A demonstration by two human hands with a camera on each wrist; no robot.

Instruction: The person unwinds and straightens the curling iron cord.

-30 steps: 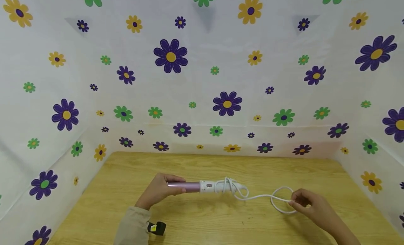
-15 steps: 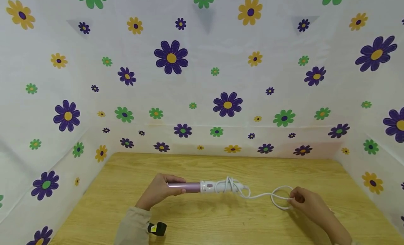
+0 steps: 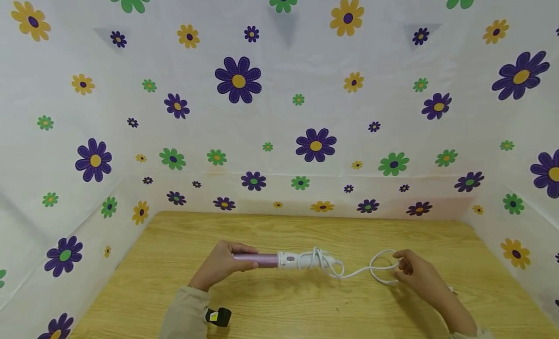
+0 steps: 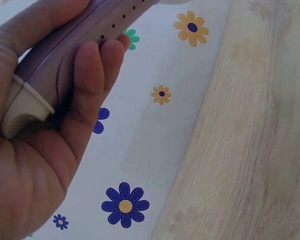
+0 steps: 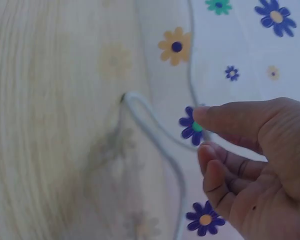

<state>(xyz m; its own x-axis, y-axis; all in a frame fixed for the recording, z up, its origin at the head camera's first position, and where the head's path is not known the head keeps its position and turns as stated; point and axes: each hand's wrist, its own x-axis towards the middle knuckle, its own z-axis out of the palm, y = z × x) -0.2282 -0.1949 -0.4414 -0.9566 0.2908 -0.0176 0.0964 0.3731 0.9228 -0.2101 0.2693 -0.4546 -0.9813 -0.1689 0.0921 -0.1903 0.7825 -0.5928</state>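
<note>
A hair styling iron (image 3: pixel 257 260), with a pinkish-purple barrel and a white handle, lies level across the middle of the head view. My left hand (image 3: pixel 222 264) grips its purple end, thumb at the front and fingers behind. Small holes along the purple casing (image 4: pixel 97 35) show in the left wrist view. White cord (image 3: pixel 355 272) winds loosely around the handle and runs right into a round loop. At that loop, my right hand (image 3: pixel 417 275) holds the cord between thumb and curled fingers. The right wrist view shows a hanging bend of cord (image 5: pixel 155 135) beside the fingertips.
Beneath both hands is a wood-grain table (image 3: pixel 279 310). A white sheet with printed flowers (image 3: pixel 271 120) encloses its back and sides. On my left wrist sits a black strap device (image 3: pixel 220 317). A small white piece (image 3: pixel 452 290) shows beside my right wrist.
My right hand has moved slightly left and away from me, bringing the cord loop closer to the handle. The left hand and iron have stayed nearly still.
</note>
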